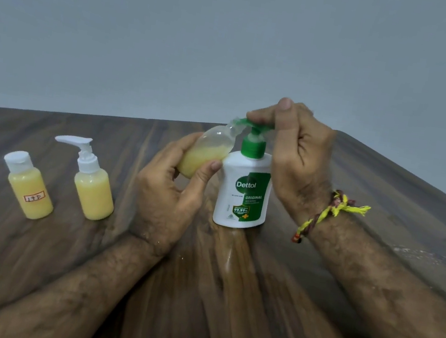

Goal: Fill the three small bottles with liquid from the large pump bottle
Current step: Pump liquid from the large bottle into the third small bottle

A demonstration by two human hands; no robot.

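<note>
Spanning the view, one dark wood-grain table (253, 303) shows its far edge behind the Dettol pump bottle (242, 195) and its right edge angling away beyond it; bare tabletop lies in front of the bottle. One Dettol pump bottle stands upright, right hand (294, 147) curled over its green pump head (254, 123), fingers pressing. Left hand (172, 190) grips a tilted, part-filled small bottle (207, 152), mouth at the nozzle, touching the Dettol bottle's shoulder. Two filled small bottles stand well left: a white-pump bottle (94, 181) nearer, a flip-cap bottle (29, 186) farther. One thread wristband (331, 211) circles the right wrist.
</note>
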